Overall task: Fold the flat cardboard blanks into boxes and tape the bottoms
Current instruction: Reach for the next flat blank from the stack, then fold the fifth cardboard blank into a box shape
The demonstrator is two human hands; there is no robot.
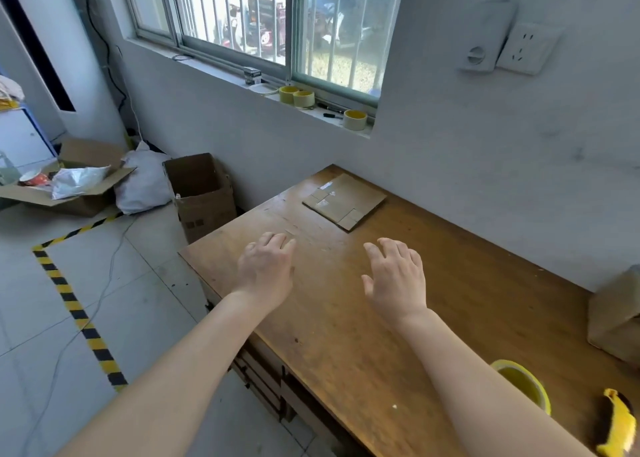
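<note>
A flat cardboard blank [346, 198] lies at the far end of the wooden table [346, 335], near the wall. My left hand [268, 269] hovers palm down over the table's left part, fingers relaxed, holding nothing. My right hand [398, 278] does the same a little to the right, fingers spread. Both hands are well short of the blank. A yellow roll of tape [524, 382] sits on the table at the lower right, partly hidden by my right forearm. A folded cardboard box [614, 321] stands at the right edge of the view.
A yellow and black tool [618, 427] lies at the table's lower right corner. Several tape rolls [301, 96] and markers sit on the window sill. On the floor to the left stand an open cardboard box [199, 193], a white bag [143, 182] and another open box [72, 188].
</note>
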